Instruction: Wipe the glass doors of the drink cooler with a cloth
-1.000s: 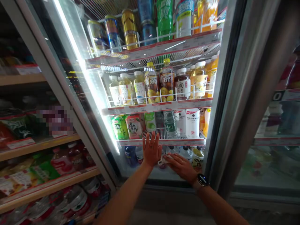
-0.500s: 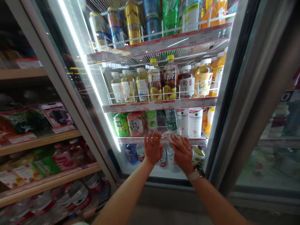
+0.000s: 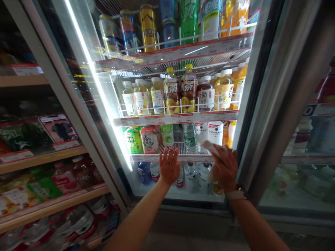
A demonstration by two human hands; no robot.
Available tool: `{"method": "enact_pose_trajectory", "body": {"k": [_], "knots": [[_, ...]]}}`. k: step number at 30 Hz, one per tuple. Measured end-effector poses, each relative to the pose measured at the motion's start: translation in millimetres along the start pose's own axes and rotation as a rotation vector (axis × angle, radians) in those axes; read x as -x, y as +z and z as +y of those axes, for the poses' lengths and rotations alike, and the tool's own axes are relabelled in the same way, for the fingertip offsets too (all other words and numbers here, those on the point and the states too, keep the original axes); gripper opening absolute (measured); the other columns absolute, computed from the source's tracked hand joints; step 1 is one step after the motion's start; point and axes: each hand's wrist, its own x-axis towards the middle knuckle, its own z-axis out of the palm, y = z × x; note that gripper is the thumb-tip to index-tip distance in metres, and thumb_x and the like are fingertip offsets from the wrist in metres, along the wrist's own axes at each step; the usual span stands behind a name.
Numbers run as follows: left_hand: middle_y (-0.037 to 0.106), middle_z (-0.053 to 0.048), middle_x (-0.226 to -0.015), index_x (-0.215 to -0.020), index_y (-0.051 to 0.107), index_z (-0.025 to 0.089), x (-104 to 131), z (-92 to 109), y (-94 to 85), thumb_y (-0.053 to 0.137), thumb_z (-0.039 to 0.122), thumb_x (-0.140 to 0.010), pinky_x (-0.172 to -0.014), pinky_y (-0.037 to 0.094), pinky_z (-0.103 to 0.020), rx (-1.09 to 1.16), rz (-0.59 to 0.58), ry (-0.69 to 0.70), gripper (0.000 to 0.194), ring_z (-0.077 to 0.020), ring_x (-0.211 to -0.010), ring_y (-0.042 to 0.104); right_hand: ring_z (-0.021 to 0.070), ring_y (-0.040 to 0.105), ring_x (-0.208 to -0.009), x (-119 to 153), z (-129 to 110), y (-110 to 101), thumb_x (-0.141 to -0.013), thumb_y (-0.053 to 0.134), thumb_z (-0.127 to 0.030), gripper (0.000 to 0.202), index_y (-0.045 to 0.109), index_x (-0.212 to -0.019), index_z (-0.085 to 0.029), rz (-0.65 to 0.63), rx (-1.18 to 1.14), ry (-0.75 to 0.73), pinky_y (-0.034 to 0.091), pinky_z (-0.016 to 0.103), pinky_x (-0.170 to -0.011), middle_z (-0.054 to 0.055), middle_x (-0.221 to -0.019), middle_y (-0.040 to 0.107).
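The left hand point(image 3: 169, 168) spreads empty, the right hand point(image 3: 225, 169) clutches a cloth point(image 3: 209, 146), apparently wiping the glass point(image 3: 180, 104); next wants even pressure.

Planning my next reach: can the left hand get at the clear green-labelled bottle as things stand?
Probably not: the reflective glass pane seems to stand between the left hand, apparently resting on it, and the clear green-labelled bottle.

Person at a lit drinks fridge point(image 3: 167, 193) here, left hand point(image 3: 169, 168) open with fingers up at the glass point(image 3: 123, 57), right hand point(image 3: 225, 168) gripping a pale cloth point(image 3: 210, 147) in front of the white bottles point(image 3: 215, 131). Strap point(image 3: 237, 194) on the right wrist, too.
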Motion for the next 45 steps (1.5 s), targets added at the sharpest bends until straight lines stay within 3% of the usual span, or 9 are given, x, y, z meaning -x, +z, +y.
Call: {"method": "enact_pose_trajectory", "body": {"k": [3,7,14,19,24,29,35,40,45], "knots": [[0.037,-0.011,-0.154,-0.153,0.024,0.016,1.1,-0.1,0.4,0.041,0.025,-0.094,-0.123,0.014,-0.047,-0.007,-0.002,-0.006,0.062,-0.0253,-0.149,0.017,0.0295,0.041,-0.139,-17.8,13.5,1.6,-0.093,0.043,-0.009,0.048,0.056,-0.136,-0.023,0.199,0.12,0.256,0.035,0.055,-0.115,0.01,-0.14,0.056],[0.037,-0.011,-0.154,-0.153,0.025,0.016,1.6,-0.5,0.1,0.041,0.026,-0.094,-0.123,0.014,-0.048,-0.016,-0.016,-0.004,0.062,-0.0259,-0.149,0.018,0.0325,0.043,-0.138,-6.3,-2.8,12.0,-0.093,0.04,-0.01,0.05,0.052,-0.14,-0.023,0.164,0.121,0.298,0.032,0.06,-0.115,0.012,-0.144,0.052],[0.034,-0.011,-0.155,-0.153,0.024,0.015,-2.7,-0.1,-0.8,0.037,0.029,-0.097,-0.123,0.014,-0.047,-0.004,0.016,0.011,0.059,-0.0257,-0.149,0.015,0.0201,0.049,-0.134,62.9,-53.9,17.2,-0.092,0.051,-0.008,0.036,0.067,-0.119,-0.025,-0.211,-0.157,-0.123,0.041,0.04,-0.115,0.004,-0.13,0.065],[0.033,-0.011,-0.156,-0.154,0.021,0.016,-3.7,-0.6,-0.6,0.038,0.026,-0.097,-0.123,0.015,-0.047,-0.006,0.026,0.014,0.06,-0.0254,-0.149,0.015,0.0133,0.054,-0.129,77.4,-45.7,10.4,-0.096,0.05,-0.013,0.025,0.069,-0.109,-0.023,-0.338,-0.256,-0.369,0.046,0.03,-0.11,0.0,-0.126,0.068],[0.033,-0.011,-0.156,-0.154,0.022,0.017,-3.2,-1.3,-0.3,0.039,0.028,-0.096,-0.123,0.015,-0.048,0.004,0.027,0.008,0.061,-0.0261,-0.149,0.016,0.0213,0.048,-0.135,37.3,-12.2,1.0,-0.09,0.058,-0.01,0.023,0.07,-0.106,-0.022,-0.165,-0.112,-0.178,0.041,0.041,-0.115,0.004,-0.124,0.069],[0.035,-0.011,-0.154,-0.153,0.023,0.017,-2.2,-1.4,0.4,0.042,0.027,-0.095,-0.123,0.014,-0.047,0.024,0.011,-0.002,0.063,-0.025,-0.149,0.016,0.0266,0.043,-0.138,-5.8,12.4,-2.7,-0.094,0.043,-0.01,0.049,0.054,-0.138,-0.028,0.08,0.029,0.152,0.036,0.051,-0.116,0.007,-0.143,0.054],[0.036,-0.011,-0.154,-0.153,0.024,0.018,1.8,-1.4,3.2,0.044,0.027,-0.094,-0.123,0.014,-0.047,0.03,0.008,-0.014,0.063,-0.0253,-0.149,0.018,0.035,0.039,-0.14,-8.3,0.8,11.4,-0.095,0.041,-0.017,0.051,0.046,-0.145,-0.024,0.172,0.114,0.351,0.033,0.058,-0.115,0.013,-0.152,0.041],[0.035,-0.011,-0.155,-0.154,0.023,0.018,-1.1,-0.3,1.4,0.042,0.028,-0.095,-0.123,0.013,-0.047,0.039,0.011,-0.015,0.062,-0.0247,-0.149,0.017,0.0296,0.038,-0.141,25.9,-39.4,22.2,-0.093,0.044,-0.009,0.054,0.046,-0.144,-0.025,0.006,0.004,0.184,0.032,0.053,-0.118,0.01,-0.148,0.048],[0.034,-0.011,-0.155,-0.153,0.023,0.017,-5.5,0.6,0.4,0.038,0.03,-0.098,-0.123,0.014,-0.045,-0.002,0.048,0.014,0.059,-0.0235,-0.149,0.015,0.0171,0.054,-0.128,65.3,-68.7,20.2,-0.094,0.05,-0.013,0.029,0.071,-0.109,-0.026,-0.244,-0.158,-0.2,0.043,0.033,-0.112,0.0,-0.123,0.069]]}}
